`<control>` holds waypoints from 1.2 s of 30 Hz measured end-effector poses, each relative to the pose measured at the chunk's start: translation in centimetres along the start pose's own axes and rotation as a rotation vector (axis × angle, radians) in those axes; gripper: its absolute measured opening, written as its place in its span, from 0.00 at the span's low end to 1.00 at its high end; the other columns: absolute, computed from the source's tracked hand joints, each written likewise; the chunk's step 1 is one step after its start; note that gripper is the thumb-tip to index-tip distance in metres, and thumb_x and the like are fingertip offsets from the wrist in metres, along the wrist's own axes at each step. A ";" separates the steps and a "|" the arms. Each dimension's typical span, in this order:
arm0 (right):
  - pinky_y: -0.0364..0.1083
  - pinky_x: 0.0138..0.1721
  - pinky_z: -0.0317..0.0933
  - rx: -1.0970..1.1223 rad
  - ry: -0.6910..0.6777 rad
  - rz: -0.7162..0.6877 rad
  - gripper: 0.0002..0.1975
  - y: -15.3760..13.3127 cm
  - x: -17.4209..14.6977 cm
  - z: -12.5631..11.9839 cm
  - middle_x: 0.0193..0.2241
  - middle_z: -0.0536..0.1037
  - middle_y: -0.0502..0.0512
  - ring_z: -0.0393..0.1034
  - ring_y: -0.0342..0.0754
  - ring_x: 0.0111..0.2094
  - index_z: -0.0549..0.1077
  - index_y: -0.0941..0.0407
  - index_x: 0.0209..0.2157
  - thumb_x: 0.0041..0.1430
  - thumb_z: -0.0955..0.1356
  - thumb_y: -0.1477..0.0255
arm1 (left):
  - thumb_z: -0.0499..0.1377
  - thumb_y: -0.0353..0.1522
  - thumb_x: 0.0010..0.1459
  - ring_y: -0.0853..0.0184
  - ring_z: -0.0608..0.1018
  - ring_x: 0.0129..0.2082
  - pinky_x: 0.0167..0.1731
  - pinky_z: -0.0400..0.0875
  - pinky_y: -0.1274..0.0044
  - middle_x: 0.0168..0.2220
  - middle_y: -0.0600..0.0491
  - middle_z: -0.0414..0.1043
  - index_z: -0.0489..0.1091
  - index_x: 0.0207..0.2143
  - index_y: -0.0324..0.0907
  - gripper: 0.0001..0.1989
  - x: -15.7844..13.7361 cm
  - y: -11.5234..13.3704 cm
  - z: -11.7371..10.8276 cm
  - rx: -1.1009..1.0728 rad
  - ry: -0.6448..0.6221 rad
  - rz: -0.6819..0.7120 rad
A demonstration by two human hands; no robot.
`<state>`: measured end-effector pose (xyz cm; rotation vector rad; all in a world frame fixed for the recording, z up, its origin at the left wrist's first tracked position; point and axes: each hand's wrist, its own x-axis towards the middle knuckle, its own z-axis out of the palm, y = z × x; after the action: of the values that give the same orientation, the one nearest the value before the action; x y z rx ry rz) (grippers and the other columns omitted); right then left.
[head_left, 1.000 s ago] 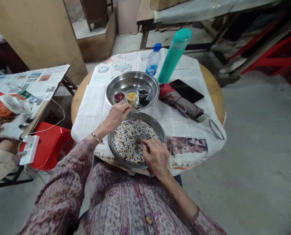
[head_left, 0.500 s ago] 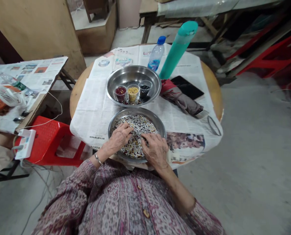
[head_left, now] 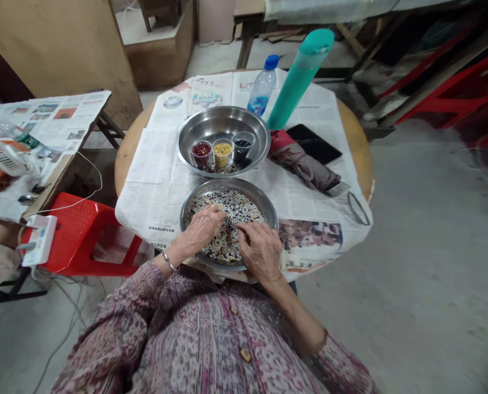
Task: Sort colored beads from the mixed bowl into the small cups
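Observation:
Mixed white, black and yellow grains (head_left: pixel 236 210) fill a steel basin (head_left: pixel 186 191) at the near edge of the table. My left hand (head_left: pixel 205 225) is over the left part of these grains, its thumb and fingers bent together in a pinch. On the right side, my right hand (head_left: pixel 261 245) rests across the rim with its fingers curled down toward the grains. Whatever either hand's fingertips hold is hidden or too small to make out. Just behind, a second steel basin (head_left: pixel 223 116) bears clear cups of dark red beans (head_left: pixel 201 150), yellow beans (head_left: pixel 221 150) and black beans (head_left: pixel 241 149).
Newspaper (head_left: pixel 145 180) covers the round table. Behind the basins stand a plastic bottle (head_left: pixel 262 87) and a tall teal bottle (head_left: pixel 301 76). A folded umbrella (head_left: pixel 303 161) and a dark tablet-like object (head_left: pixel 313 143) lie right. A red stool (head_left: pixel 71 235) holds a power strip (head_left: pixel 42 241).
The view has shifted slightly. My left hand's fingertips have moved a little to the right over the grains. My right hand stays nearly in place.

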<state>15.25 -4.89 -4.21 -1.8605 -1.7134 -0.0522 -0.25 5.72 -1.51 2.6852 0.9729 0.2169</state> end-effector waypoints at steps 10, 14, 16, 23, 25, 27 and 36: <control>0.48 0.40 0.52 -0.009 0.014 -0.013 0.09 0.0 0.1 -0.1 0.34 0.80 0.53 0.67 0.49 0.38 0.78 0.54 0.38 0.65 0.65 0.74 | 0.52 0.27 0.68 0.64 0.76 0.39 0.43 0.71 0.74 0.35 0.50 0.73 0.74 0.35 0.41 0.12 0.0 -0.2 0.1 -0.006 -0.010 -0.034; 0.48 0.41 0.52 -0.004 0.013 -0.005 0.09 -0.1 0.1 -0.1 0.34 0.80 0.53 0.67 0.50 0.38 0.78 0.54 0.39 0.65 0.64 0.74 | 0.53 0.27 0.67 0.64 0.77 0.40 0.45 0.72 0.74 0.35 0.50 0.75 0.75 0.38 0.41 0.10 -0.1 -0.2 0.1 -0.028 0.011 -0.026; 0.48 0.41 0.52 0.002 0.007 -0.003 0.10 -0.1 0.1 -0.2 0.34 0.80 0.53 0.66 0.50 0.38 0.78 0.54 0.39 0.65 0.64 0.74 | 0.55 0.28 0.67 0.65 0.78 0.42 0.48 0.72 0.73 0.37 0.51 0.76 0.75 0.39 0.42 0.09 -0.2 -0.3 0.1 -0.058 0.037 -0.043; 0.49 0.41 0.52 0.010 -0.006 0.006 0.09 -0.1 0.0 -0.2 0.35 0.80 0.54 0.66 0.50 0.38 0.78 0.54 0.38 0.65 0.64 0.74 | 0.58 0.27 0.62 0.67 0.78 0.37 0.45 0.74 0.74 0.33 0.52 0.77 0.75 0.33 0.41 0.06 -0.5 -0.8 -1.1 -0.259 0.193 -0.139; 0.49 0.41 0.52 0.012 -0.003 0.009 0.09 -0.1 0.0 -0.2 0.35 0.80 0.54 0.67 0.49 0.39 0.78 0.54 0.38 0.65 0.64 0.74 | 0.58 0.27 0.61 0.70 0.77 0.31 0.38 0.75 0.76 0.30 0.53 0.76 0.74 0.34 0.41 0.06 -0.5 -0.8 -1.3 -0.457 0.222 -0.237; 0.48 0.41 0.52 0.007 0.006 0.004 0.09 -0.1 0.0 -0.2 0.35 0.81 0.53 0.67 0.49 0.38 0.78 0.54 0.38 0.64 0.65 0.74 | 0.56 0.28 0.61 0.73 0.75 0.24 0.29 0.73 0.80 0.28 0.55 0.76 0.74 0.36 0.39 0.07 -0.3 -0.8 -1.4 -0.709 0.178 -0.362; 0.48 0.41 0.53 -0.007 0.024 -0.011 0.08 -0.1 0.0 -0.2 0.35 0.81 0.53 0.68 0.50 0.39 0.78 0.54 0.38 0.64 0.65 0.74 | 0.58 0.28 0.59 0.67 0.79 0.34 0.41 0.72 0.75 0.32 0.50 0.80 0.79 0.34 0.40 0.08 -0.8 -1.7 -1.0 -0.396 0.108 -0.163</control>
<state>15.21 -4.92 -4.03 -1.8485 -1.7092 -0.0840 -2.14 6.65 -1.13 2.2439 1.0490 0.4711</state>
